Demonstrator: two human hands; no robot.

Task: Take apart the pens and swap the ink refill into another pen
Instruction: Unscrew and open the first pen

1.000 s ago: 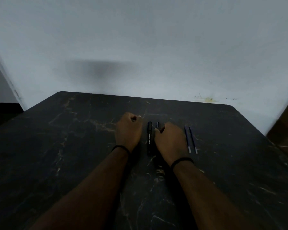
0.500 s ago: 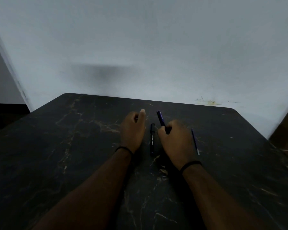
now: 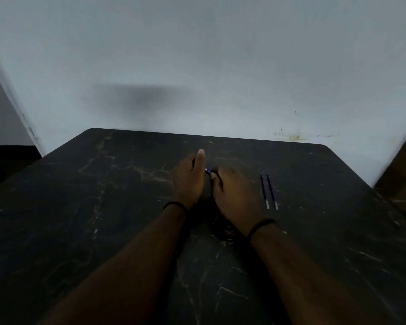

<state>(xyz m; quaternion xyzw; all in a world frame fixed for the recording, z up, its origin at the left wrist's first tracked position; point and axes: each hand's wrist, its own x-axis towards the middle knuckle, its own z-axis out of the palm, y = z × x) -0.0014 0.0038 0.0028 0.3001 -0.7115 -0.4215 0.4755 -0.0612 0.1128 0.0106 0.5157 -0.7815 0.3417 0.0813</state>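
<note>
My left hand [image 3: 188,181] and my right hand [image 3: 233,194] are pressed together at the middle of the dark table [image 3: 103,207]. Between their fingertips only a short piece of a blue pen [image 3: 207,171] shows; both hands seem to grip it. One left finger sticks out straight toward the wall. The black pen that lay between the hands is hidden in the dark gap under them. Two thin blue ink refills [image 3: 268,192] with silver tips lie side by side on the table, just right of my right hand.
The table's far edge meets a pale wall [image 3: 220,66]. A brown surface [image 3: 401,179] stands off the table's right corner. Both wrists wear a black band.
My right hand had lifted the blue pen with its end pointing up. Now the pen is lowered and my left hand has closed in on its far end. The black pen is covered.
</note>
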